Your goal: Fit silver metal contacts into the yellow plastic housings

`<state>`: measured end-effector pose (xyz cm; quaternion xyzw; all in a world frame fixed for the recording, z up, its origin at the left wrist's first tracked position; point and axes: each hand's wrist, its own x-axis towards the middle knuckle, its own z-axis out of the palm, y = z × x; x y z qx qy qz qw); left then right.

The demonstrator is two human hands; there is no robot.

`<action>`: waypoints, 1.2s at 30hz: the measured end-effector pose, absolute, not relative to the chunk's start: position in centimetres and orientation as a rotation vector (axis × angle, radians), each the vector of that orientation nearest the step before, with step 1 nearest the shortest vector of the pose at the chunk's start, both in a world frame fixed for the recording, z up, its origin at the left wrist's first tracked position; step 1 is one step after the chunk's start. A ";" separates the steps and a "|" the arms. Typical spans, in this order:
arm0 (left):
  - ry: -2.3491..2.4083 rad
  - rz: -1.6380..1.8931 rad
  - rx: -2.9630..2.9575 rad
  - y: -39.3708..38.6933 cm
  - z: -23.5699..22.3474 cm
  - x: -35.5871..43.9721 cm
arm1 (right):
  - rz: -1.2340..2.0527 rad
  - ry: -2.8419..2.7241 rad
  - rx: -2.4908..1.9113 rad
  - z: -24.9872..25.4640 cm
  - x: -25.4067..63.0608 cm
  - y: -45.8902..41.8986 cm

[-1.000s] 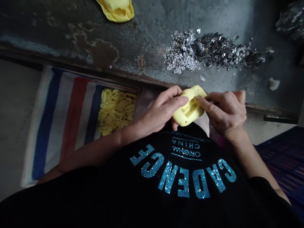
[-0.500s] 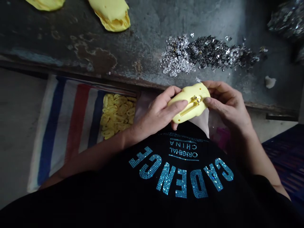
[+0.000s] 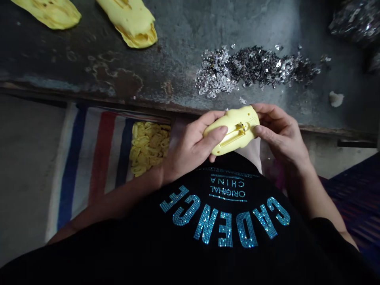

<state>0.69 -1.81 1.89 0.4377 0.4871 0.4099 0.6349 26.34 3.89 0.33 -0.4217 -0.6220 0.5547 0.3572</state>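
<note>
While the left hand (image 3: pixel 193 143) is gripping the yellow shell (image 3: pixel 234 120), the right hand (image 3: pixel 284 133) is pinching its other end. Both are holding it by the near edge of the grey surface (image 3: pixel 178 59). Past that edge, shiny metal bits (image 3: pixel 255 66) are lying in a heap, a white lump (image 3: pixel 336 99) is sitting to their right, and two yellow pieces (image 3: pixel 130 23) are resting to the left.
</note>
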 end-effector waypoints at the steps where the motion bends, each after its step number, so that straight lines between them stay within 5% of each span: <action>1: 1.149 0.927 1.034 -2.0 2.0 0.7 | 1.442 -1.605 -1.085 0.3 26.3 3.9; 18: 1.192 0.856 1.480 -2.3 2.9 0.8 | 1.665 -1.512 -1.129 0.8 25.1 4.2; 36: 1.145 0.892 1.306 -1.9 2.3 0.9 | 1.745 -1.349 -1.063 0.6 25.5 3.5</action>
